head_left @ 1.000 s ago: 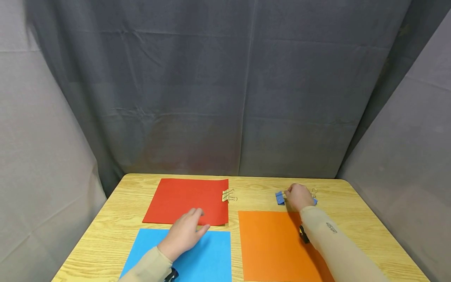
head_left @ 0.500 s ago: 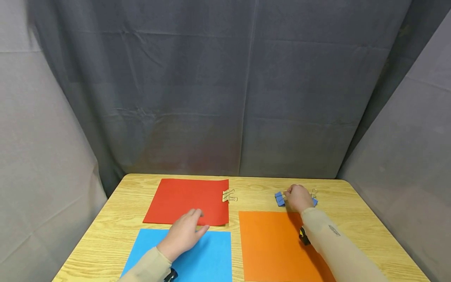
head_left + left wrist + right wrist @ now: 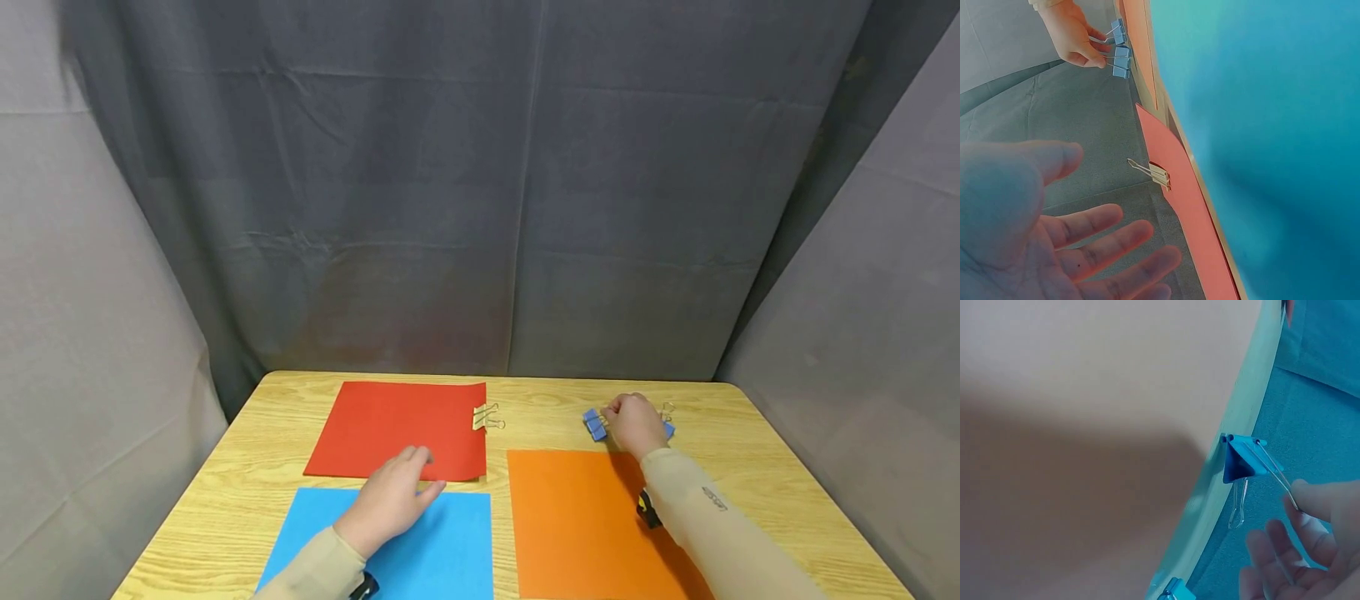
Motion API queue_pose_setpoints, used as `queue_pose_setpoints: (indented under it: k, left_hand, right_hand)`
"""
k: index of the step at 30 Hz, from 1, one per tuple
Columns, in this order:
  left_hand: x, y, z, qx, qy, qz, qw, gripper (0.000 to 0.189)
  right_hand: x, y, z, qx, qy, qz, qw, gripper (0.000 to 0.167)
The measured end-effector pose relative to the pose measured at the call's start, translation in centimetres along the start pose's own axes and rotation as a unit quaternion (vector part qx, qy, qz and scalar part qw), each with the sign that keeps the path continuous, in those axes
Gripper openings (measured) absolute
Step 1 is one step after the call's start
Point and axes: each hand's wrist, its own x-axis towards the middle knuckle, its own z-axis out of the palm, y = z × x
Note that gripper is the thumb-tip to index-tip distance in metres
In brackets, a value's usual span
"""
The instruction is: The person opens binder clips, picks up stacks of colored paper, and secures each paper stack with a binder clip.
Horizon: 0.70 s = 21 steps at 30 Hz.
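My right hand (image 3: 636, 423) is at the back right of the table. In the right wrist view its thumb and index finger pinch one wire handle of a blue binder clip (image 3: 1239, 459), while the clip's other handle hangs down. A second blue binder clip (image 3: 670, 429) lies just right of that hand, partly hidden by it. Fingers spread and relaxed, my left hand (image 3: 393, 498) hovers over the blue sheet (image 3: 457, 550) with nothing in it. Behind it lies the red sheet (image 3: 405, 417), with a pale yellow binder clip (image 3: 480, 417) gripping its right edge.
An orange sheet (image 3: 570, 525) lies on the wooden table (image 3: 540, 408) under my right forearm, to the right of the blue sheet. Grey curtains (image 3: 390, 208) hang behind the table and along both sides.
The pinched blue clip has shifted slightly left and tilted a little, with my right hand moving along. My left hand stays in place.
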Motion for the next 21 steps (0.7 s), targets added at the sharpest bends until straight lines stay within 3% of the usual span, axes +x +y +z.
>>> queue_pose_setpoints:
  k: [10,17,21]
  left_hand:
    - [-0.27,0.11,-0.26,-0.002,-0.009,0.003,1.0000,0.040]
    - [-0.34,0.08,-0.22,-0.004,-0.013,0.006,0.9999,0.040]
    - [-0.36,0.12,-0.28,-0.006,-0.016,0.006,0.9998,0.041]
  right_hand:
    - [-0.48,-0.37,-0.02,-0.033,0.034,-0.046,0.9978,0.021]
    - [-0.66,-0.35,0.53,-0.075,0.085,-0.109,0.9876,0.017]
    - [-0.72,-0.49,0.75,-0.087,0.092,-0.119,0.9849,0.017]
